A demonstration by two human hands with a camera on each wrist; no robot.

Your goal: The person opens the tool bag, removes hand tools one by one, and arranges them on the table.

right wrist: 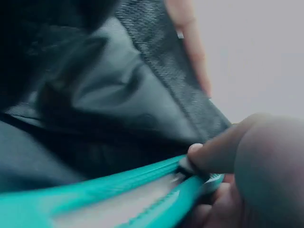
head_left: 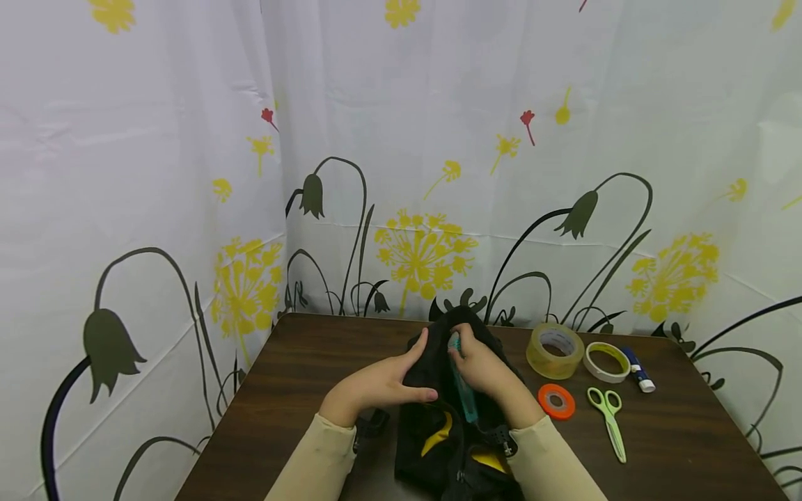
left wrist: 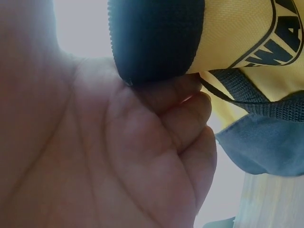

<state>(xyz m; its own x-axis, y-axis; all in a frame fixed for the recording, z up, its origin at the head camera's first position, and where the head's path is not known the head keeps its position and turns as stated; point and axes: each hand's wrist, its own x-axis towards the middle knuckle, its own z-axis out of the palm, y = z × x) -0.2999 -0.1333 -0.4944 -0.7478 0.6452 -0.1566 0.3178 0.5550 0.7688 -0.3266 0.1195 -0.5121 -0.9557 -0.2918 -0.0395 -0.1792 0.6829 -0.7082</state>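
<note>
A black and yellow bag (head_left: 432,452) lies at the near middle of the table, its dark inside (right wrist: 109,90) showing in the right wrist view. My left hand (head_left: 382,383) holds its left side, and in the left wrist view the fingers (left wrist: 190,118) bend against the black zippered edge (left wrist: 156,38). A teal box cutter (head_left: 464,390) is in my right hand (head_left: 482,362), over the bag's opening. Up close, the thumb lies at the grey slider of the box cutter (right wrist: 118,190). The bag hides part of the left fingers.
To the right on the brown table (head_left: 338,348) are a wide clear tape roll (head_left: 537,356), a narrower tape roll (head_left: 606,376), an orange tape roll (head_left: 541,403), pale green scissors (head_left: 614,431) and a blue glue stick (head_left: 638,369). A patterned curtain (head_left: 376,104) hangs behind.
</note>
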